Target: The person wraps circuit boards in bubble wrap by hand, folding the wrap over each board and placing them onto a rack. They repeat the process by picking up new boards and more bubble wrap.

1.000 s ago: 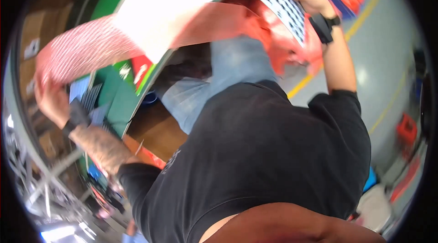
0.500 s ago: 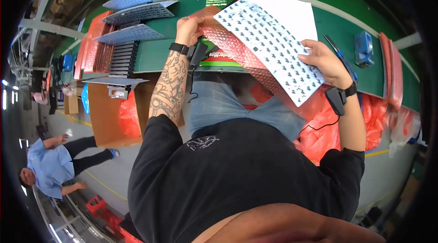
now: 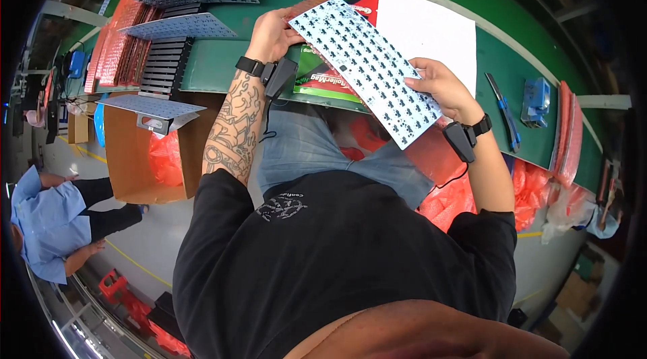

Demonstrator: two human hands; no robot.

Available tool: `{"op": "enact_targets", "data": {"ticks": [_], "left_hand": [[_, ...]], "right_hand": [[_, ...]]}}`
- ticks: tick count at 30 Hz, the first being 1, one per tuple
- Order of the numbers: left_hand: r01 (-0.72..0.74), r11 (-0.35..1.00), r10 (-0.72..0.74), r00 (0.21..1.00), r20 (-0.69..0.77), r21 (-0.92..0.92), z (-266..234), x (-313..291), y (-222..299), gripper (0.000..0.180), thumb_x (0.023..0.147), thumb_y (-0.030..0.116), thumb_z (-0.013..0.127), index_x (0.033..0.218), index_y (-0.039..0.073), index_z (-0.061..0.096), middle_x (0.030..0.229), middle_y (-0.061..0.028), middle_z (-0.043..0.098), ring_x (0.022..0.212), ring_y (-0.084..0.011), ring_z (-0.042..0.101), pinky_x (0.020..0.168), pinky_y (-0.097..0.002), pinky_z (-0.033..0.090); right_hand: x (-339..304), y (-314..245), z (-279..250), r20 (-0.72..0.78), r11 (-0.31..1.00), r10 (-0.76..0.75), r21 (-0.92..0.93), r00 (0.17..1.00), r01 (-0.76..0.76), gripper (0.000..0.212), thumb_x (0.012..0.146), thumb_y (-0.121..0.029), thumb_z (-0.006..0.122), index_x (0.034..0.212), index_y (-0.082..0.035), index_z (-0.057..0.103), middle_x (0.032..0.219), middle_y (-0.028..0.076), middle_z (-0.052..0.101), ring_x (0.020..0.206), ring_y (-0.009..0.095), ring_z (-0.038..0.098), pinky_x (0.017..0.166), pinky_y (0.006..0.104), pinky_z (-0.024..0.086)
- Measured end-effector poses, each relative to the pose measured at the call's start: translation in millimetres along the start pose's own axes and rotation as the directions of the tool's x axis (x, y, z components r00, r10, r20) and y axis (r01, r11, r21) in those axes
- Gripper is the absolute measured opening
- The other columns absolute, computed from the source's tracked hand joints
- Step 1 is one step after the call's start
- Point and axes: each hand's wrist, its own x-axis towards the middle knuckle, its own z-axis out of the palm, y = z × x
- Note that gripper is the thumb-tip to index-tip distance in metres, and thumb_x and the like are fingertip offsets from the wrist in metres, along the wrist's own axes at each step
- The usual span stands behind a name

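White circuit board [image 3: 364,71] slants over the front edge of the green workbench [image 3: 219,66], pink wrap [image 3: 306,5] beneath it; the right hand [image 3: 446,87] grasps its right side, the left hand [image 3: 268,36] pinches the wrap; a slim blue-and-black tool [image 3: 505,114] lies further right

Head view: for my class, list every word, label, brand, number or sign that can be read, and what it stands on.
Green-and-red printed sheet: light lettering, partly covered; wording omitted.
Black T-shirt: pale chest lettering and design, not clear in full.
Pale board: any lettering is too small to read.
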Motion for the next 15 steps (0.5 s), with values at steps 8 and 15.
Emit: {"op": "enact_targets", "data": {"ticks": [8, 15], "left_hand": [[-0.133, 0.986, 0.137, 0.99, -0.036, 0.105, 11, -9, -10, 0.019, 0.099, 0.003, 0.054, 0.114, -0.009, 0.052, 0.11, -0.0205, 0.064, 0.093, -0.0309, 0.071, 0.08, -0.0422, 0.063], [-0.212, 0.956, 0.229, 0.971, -0.062, 0.202, 10, -12, -12, 0.019, 0.096, 0.0, 0.058, 0.111, -0.01, 0.052, 0.106, -0.0188, 0.064, 0.089, -0.0281, 0.071, 0.073, -0.0386, 0.064]], "right_hand": [[5, -6, 8, -0.028, 1.0, 0.002, 0.005, 1.0, -0.002, 0.029, 0.096, -0.002, 0.063, 0.121, 0.009, 0.056, 0.102, 0.012, 0.073, 0.089, 0.013, 0.072, 0.079, 0.0264, 0.059], [15, -36, 11, -0.139, 0.641, -0.084, -0.766, 0.987, -0.054, 0.039, 0.09, -0.016, 0.073, 0.122, 0.004, 0.061, 0.1, 0.015, 0.072, 0.089, 0.022, 0.071, 0.081, 0.0342, 0.057]]}}
